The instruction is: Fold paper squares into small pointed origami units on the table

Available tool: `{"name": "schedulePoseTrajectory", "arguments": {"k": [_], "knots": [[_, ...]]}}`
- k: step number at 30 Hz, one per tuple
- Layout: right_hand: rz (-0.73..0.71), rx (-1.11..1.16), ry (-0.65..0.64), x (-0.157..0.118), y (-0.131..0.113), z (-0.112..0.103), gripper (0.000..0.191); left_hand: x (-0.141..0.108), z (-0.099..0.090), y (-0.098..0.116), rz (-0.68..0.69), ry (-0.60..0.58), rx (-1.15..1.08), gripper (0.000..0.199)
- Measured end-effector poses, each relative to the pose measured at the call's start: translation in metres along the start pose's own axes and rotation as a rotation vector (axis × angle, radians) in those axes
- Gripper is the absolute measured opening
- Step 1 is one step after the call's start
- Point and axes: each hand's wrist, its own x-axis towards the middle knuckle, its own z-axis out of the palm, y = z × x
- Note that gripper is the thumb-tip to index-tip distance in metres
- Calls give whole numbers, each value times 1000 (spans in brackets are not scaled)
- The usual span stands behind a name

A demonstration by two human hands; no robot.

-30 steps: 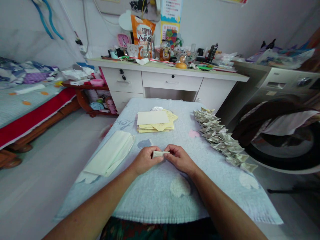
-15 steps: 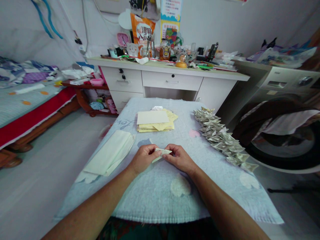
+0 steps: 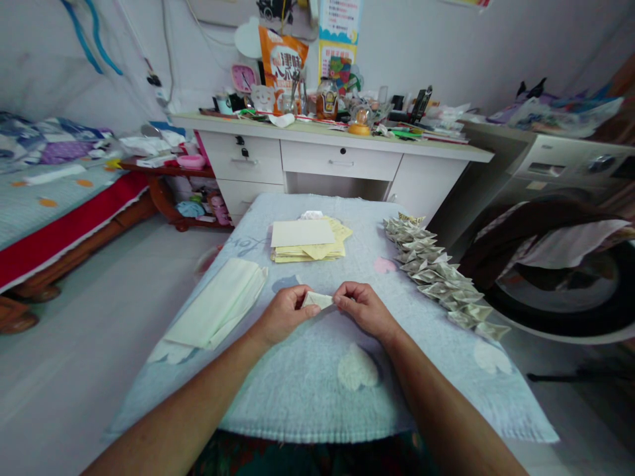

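Observation:
A small folded piece of pale paper [image 3: 318, 300] is held between my two hands above the cloth-covered table [image 3: 297, 390]. My left hand [image 3: 286, 312] pinches its left end, thumb in front and fingers behind. The fingertips of my right hand [image 3: 364, 309] are closed on its right tip. Beyond my hands lies a stack of yellowish paper [image 3: 303, 235] with a cream sheet on top. Left of my left hand is a pile of long pale folded sheets [image 3: 221, 304]. Over to the right runs a row of pointed folded paper pieces [image 3: 431, 271], nested together.
A white desk [image 3: 342, 162] crowded with jars, a snack bag [image 3: 282, 66] and small items stands behind the table. On the right is a washing machine [image 3: 560, 165] with clothes in its open door. A bed [image 3: 59, 205] and a low wooden shelf [image 3: 171, 175] are at left.
My right hand has shifted slightly right, to the paper's end, with its fingers more closed. The folded paper has turned and shows a flatter face. My left hand keeps its hold.

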Motion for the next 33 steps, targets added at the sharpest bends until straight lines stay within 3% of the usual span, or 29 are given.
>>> {"name": "schedulePoseTrajectory", "arguments": {"k": [10, 13, 15, 18, 26, 29, 33], "knots": [[10, 7, -23, 0, 3, 0, 32, 0, 0, 3, 22, 14, -24, 28], [-54, -20, 14, 0, 1, 5, 22, 1, 1, 2, 22, 25, 13, 26], [-109, -4, 24, 1, 1, 9, 26, 2, 3, 2, 23, 23, 40, 25], [-121, 82, 40, 2, 4, 14, 21, 2, 5, 3, 28, 25, 15, 25], [-25, 375, 132, 6, 8, 11, 15, -4, 1, 12, 112, 5, -325, 43], [21, 493, 159, 6, 5, 13, 15, -4, 4, 10, 151, 5, -295, 50], [58, 574, 116, 6, 4, 18, 17, -2, 9, 4, 157, 112, -175, 60]]}}
